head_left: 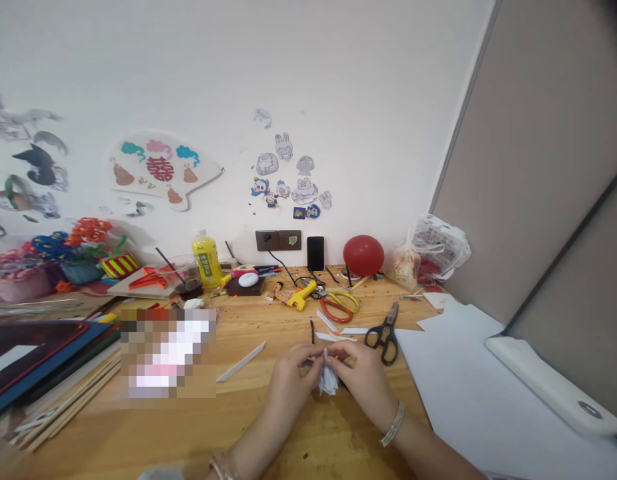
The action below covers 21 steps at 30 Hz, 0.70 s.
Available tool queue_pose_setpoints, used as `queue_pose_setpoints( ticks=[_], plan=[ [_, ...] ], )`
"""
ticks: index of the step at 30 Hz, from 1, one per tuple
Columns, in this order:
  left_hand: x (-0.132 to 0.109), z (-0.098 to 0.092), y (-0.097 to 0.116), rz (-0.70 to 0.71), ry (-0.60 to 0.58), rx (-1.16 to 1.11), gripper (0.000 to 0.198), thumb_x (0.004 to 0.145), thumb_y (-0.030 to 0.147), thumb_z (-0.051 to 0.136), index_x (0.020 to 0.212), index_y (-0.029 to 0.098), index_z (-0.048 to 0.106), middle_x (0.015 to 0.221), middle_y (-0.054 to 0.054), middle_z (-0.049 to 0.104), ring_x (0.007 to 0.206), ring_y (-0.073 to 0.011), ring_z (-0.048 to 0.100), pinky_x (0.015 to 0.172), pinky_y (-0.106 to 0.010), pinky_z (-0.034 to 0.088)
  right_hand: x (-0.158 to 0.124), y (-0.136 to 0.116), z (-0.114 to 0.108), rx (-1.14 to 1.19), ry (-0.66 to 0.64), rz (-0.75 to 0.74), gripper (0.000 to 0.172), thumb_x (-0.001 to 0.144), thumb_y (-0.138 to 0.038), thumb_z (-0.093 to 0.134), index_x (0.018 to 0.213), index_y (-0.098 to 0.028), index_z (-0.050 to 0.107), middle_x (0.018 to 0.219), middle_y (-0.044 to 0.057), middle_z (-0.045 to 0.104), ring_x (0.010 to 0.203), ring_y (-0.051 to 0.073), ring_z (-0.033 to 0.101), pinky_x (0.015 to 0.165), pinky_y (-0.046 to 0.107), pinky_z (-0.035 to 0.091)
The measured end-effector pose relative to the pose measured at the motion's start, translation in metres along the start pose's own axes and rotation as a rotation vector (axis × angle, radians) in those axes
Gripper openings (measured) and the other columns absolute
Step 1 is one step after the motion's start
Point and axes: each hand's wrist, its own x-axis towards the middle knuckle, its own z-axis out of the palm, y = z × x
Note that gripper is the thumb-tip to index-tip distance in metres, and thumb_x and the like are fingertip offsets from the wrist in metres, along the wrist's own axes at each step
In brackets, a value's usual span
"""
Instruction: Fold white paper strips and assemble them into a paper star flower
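Observation:
Both hands meet over the wooden table (268, 413), pinching a small bundle of folded white paper (329, 381) between thumbs and fingertips. My left hand (294, 370) grips the bundle from the left, and my right hand (359, 370) grips it from the right, so its top is partly hidden by the fingers. The paper's loose, fringed lower end hangs below the thumbs. Just right of my right hand lie black-handled scissors (383, 335). White paper strips (333, 337) rest behind the fingers, and another paper strip (241, 361) lies to the left of my left hand.
A yellow glue gun (302, 296), red-and-yellow-handled scissors (338, 309) and a red balloon (363, 255) stand farther back. White paper sheets (453, 373) and a long white device (553, 383) cover the right side. A yellow drink bottle (207, 259) and wooden sticks (81, 397) are leftward.

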Motion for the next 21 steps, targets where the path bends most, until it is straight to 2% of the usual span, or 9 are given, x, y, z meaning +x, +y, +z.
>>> queue_pose_setpoints(
  ticks=[5, 13, 21],
  plan=[
    [-0.002, 0.003, -0.005, 0.009, 0.051, 0.019, 0.013, 0.074, 0.021, 0.053, 0.072, 0.018, 0.065, 0.075, -0.004, 0.069, 0.071, -0.0166, 0.062, 0.064, -0.025, 0.049, -0.001, 0.003, 0.004, -0.025, 0.029, 0.060, 0.009, 0.070, -0.022, 0.060, 0.073, -0.018, 0.068, 0.075, 0.005, 0.069, 0.071, 0.021, 0.062, 0.065, 0.030, 0.047],
    [-0.005, 0.004, 0.003, -0.042, 0.069, -0.001, 0.011, 0.073, 0.022, 0.054, 0.072, 0.017, 0.065, 0.072, -0.004, 0.066, 0.068, -0.0168, 0.061, 0.064, -0.026, 0.048, -0.005, 0.006, 0.008, 0.023, 0.079, 0.056, 0.009, 0.071, -0.023, 0.058, 0.073, -0.019, 0.066, 0.076, 0.004, 0.068, 0.072, 0.021, 0.062, 0.067, 0.029, 0.047],
    [-0.004, 0.004, 0.005, -0.057, 0.038, -0.072, 0.012, 0.074, 0.024, 0.054, 0.076, 0.016, 0.063, 0.077, -0.005, 0.065, 0.072, -0.0175, 0.061, 0.067, -0.028, 0.049, 0.002, 0.014, 0.008, 0.190, 0.023, 0.087, 0.010, 0.068, -0.026, 0.061, 0.070, -0.016, 0.063, 0.073, 0.005, 0.066, 0.070, 0.020, 0.059, 0.064, 0.029, 0.047]
  ],
)
